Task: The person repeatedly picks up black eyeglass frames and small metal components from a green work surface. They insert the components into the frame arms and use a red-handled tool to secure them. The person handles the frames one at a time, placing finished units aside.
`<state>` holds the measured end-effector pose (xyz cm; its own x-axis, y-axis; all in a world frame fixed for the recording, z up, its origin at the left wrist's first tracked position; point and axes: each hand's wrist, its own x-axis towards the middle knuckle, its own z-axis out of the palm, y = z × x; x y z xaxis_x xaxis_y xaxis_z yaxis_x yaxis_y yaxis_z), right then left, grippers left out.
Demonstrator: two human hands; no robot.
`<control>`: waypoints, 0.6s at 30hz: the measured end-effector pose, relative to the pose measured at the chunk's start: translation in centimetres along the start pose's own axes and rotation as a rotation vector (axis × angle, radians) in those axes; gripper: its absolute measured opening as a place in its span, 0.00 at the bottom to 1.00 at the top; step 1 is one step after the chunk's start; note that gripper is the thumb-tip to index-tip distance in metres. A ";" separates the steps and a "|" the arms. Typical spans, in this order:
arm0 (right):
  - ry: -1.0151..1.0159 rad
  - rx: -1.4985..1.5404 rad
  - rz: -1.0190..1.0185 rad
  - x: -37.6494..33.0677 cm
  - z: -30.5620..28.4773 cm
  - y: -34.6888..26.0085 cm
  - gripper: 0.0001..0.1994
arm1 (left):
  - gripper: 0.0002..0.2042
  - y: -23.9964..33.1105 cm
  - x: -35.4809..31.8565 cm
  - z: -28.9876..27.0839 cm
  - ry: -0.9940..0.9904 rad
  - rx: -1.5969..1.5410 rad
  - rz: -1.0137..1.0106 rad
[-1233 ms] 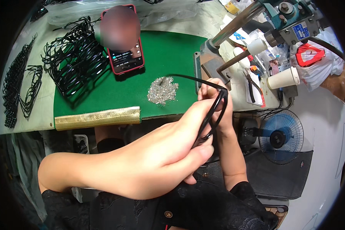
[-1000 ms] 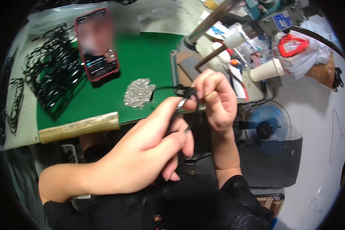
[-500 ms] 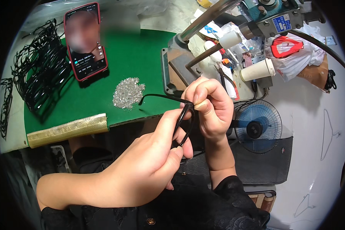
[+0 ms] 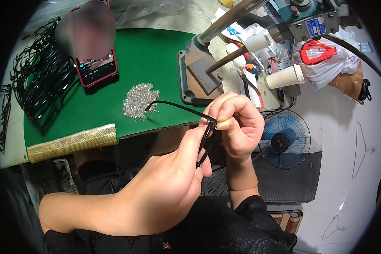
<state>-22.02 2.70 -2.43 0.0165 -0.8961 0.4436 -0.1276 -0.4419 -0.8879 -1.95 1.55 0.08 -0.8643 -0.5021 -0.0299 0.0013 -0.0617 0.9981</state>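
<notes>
A black eyeglass frame (image 4: 205, 142) is between my two hands, just off the near edge of the green mat. My left hand (image 4: 173, 173) is closed around its front, thumb and fingers along the rims. One temple arm (image 4: 178, 106) stretches out to the left, its tip over a pile of small silvery metal pieces (image 4: 139, 100). With thumb and forefinger, my right hand (image 4: 239, 120) pinches at the hinge corner of the frame. Whether a tiny part sits in that pinch is hidden by the fingertips.
Many black frames (image 4: 38, 80) lie heaped at the left beside a phone in a red case (image 4: 98, 74). A gold textured strip (image 4: 74, 142) lines the mat's near edge. Right of the mat stands a metal press (image 4: 203, 76), with a white cup (image 4: 284, 77) and a blue fan (image 4: 283, 146) beyond.
Both hands have shifted slightly down and to the right with the eyeglass frame, whose front has tilted more edge-on. The right hand keeps its pinch at the hinge corner.
</notes>
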 end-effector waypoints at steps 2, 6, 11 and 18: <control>-0.023 0.008 0.014 0.1 0.0 0.1 0.10 | 0.26 -0.1 -0.2 0.0 0.009 0.016 -0.003; -0.035 -0.015 0.019 0.1 -0.4 -0.3 0.11 | 0.26 0.0 -0.1 -0.2 -0.030 -0.008 0.003; -0.016 0.030 0.034 -0.1 -0.2 -0.2 0.12 | 0.26 -0.1 -0.1 -0.4 -0.060 -0.031 0.015; -0.011 0.039 0.028 -0.2 0.0 -0.1 0.12 | 0.26 0.0 -0.2 -0.5 -0.078 -0.067 -0.006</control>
<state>-22.03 2.86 -2.45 0.0244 -0.9084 0.4173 -0.0892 -0.4178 -0.9042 -1.52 1.17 0.01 -0.9008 -0.4332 -0.0288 0.0276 -0.1235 0.9920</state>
